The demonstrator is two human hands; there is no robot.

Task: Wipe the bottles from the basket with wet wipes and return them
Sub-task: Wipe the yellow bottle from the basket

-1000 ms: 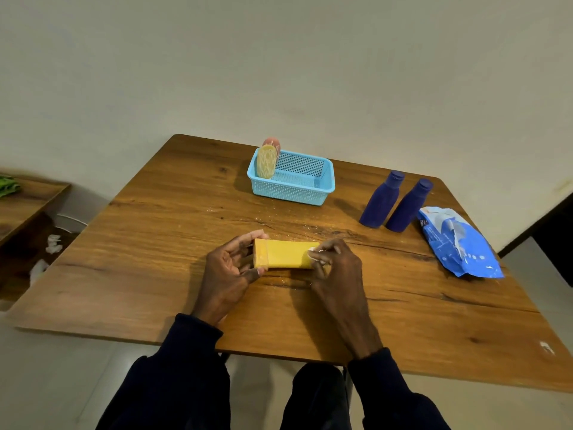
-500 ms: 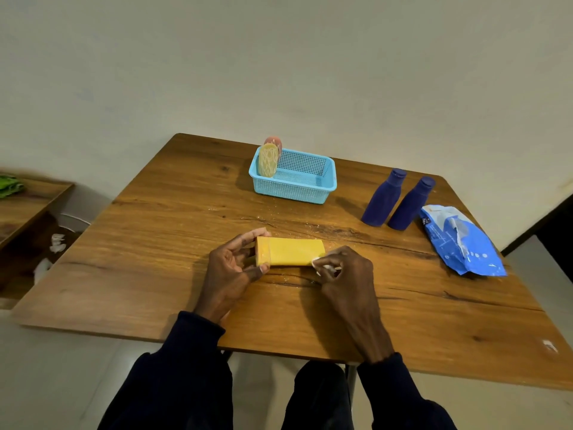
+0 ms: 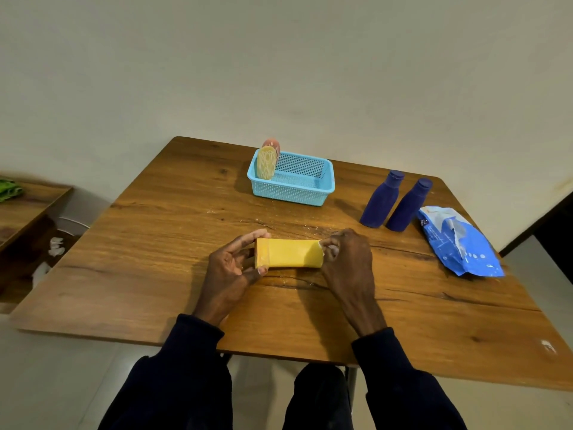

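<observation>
Wiping continues: your left hand clamps the flat yellow plastic bottle; your right hand pinches a white wet wipe; two dark-blue bottles at two o'clock remain outside the basket.

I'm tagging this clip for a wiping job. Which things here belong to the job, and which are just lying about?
Job:
yellow bottle, held by left hand and right hand
wipe
basket with two bottles
blue bottles
wipes pack

Lying about:
green thing on side shelf
white scraps on floor
</observation>
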